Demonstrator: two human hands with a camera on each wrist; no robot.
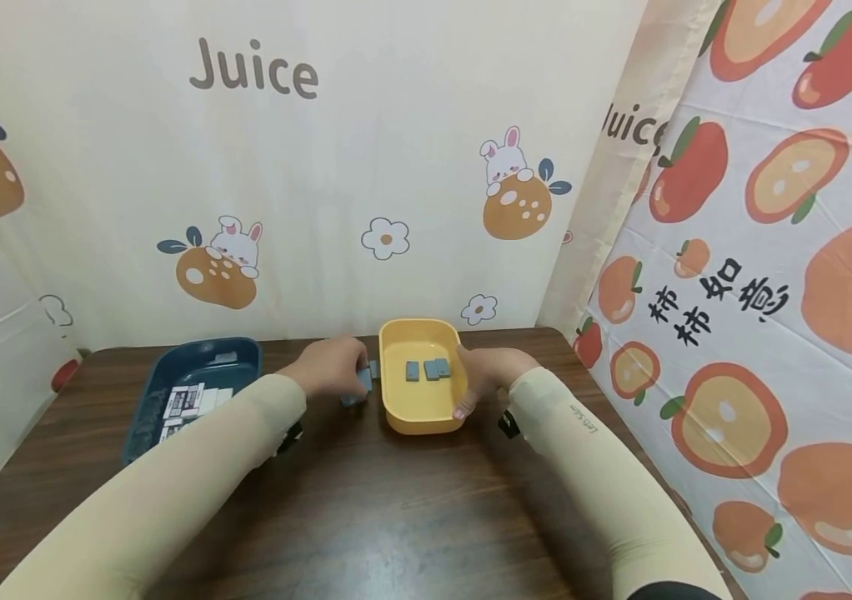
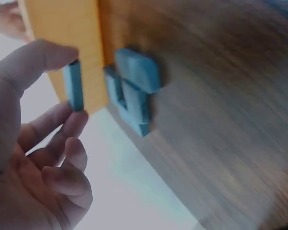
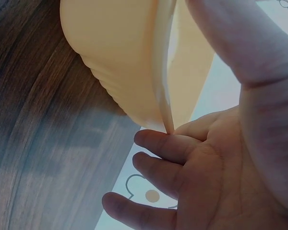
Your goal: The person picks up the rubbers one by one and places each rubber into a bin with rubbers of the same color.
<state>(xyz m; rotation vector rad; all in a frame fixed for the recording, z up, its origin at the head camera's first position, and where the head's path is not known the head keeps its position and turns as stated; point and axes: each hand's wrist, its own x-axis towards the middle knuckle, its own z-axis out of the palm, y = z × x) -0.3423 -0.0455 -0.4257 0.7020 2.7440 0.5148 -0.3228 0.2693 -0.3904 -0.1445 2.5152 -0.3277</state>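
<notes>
The left hand (image 2: 24, 158) pinches a small flat grey-blue rectangular tile (image 2: 74, 87) edge-on between thumb tip and a fingertip, just beside the outer wall of the yellow oval plastic tray (image 1: 422, 417). That grip looks thin: only the tile's narrow ends are caught, so a slight twist or a knock against the tray's rim could make it pivot out and drop to the dark brown wooden tabletop (image 1: 366, 508). A few loose grey-blue tiles (image 2: 132, 93) lie stacked untidily on the tabletop against the tray wall, right under the hand; a careless sweep of the fingers could scatter them.

The right hand (image 1: 489, 375) holds the tray's right rim, thumb over the edge inside and fingers curled beneath the lip, as the right wrist view shows. If it presses or lifts unevenly, the light tray could tilt and slide the three tiles lying inside (image 1: 426, 369).

Both forearms, in beige sleeves, reach forward and converge on the tray, wrists low. Further left sits a dark blue rectangular plastic tray (image 1: 246, 354) holding more pieces, well apart from the hands.
</notes>
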